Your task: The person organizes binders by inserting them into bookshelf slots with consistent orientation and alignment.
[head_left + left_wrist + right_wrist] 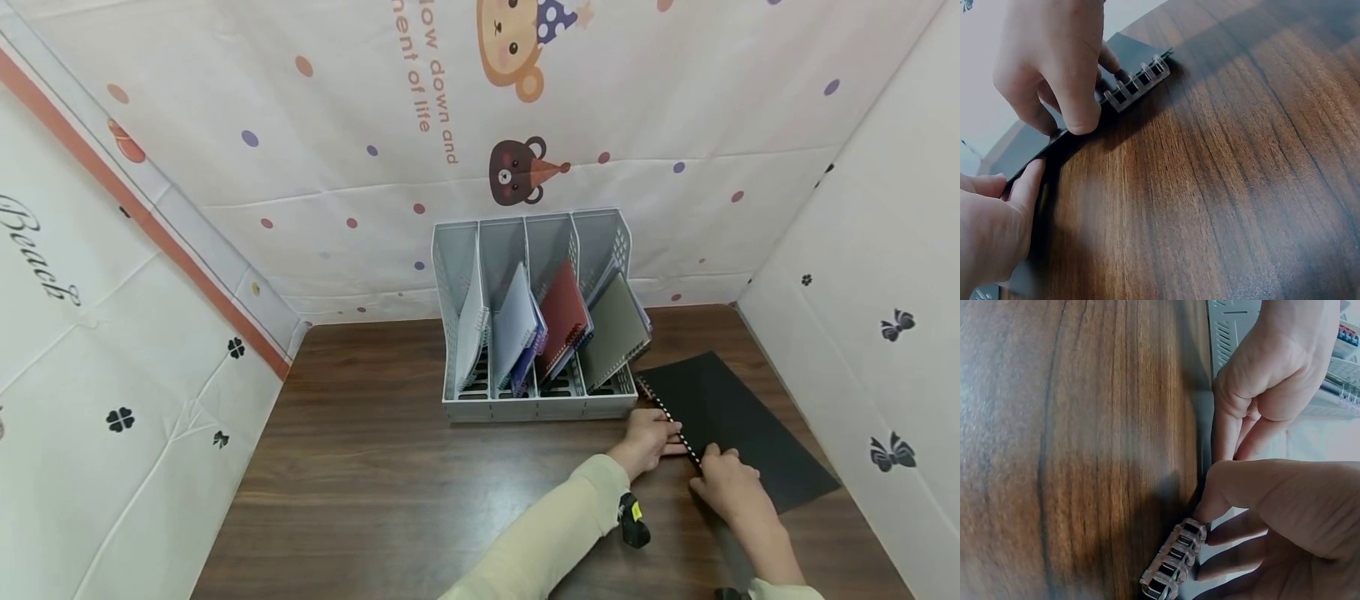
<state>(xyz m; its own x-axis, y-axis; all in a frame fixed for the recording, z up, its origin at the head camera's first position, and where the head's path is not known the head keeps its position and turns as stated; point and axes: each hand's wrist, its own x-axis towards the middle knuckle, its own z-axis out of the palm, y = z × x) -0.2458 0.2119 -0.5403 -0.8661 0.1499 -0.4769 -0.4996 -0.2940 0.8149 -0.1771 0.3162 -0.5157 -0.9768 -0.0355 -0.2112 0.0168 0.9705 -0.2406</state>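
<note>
A black-covered spiral notebook [738, 425] lies at the right side of the table, its ringed spine slanting toward the two hands. My left hand [648, 442] pinches the spine edge between thumb and fingers, near its middle. Just to the right, my right hand [735, 487] holds the near end of the same edge, thumb on the outer side and fingers over the cover. In the right wrist view, the last rings of the spiral binding [1175, 562] stick out past the right thumb. The left wrist view shows the spine edge close over the wood.
A grey file organizer [540, 408] with several upright compartments stands against the back wall, left of the notebook. White, grey, purple, red [564, 317] and olive [617, 333] spiral notebooks lean in it. A patterned white wall [862, 333] borders the table [360, 467] on the right.
</note>
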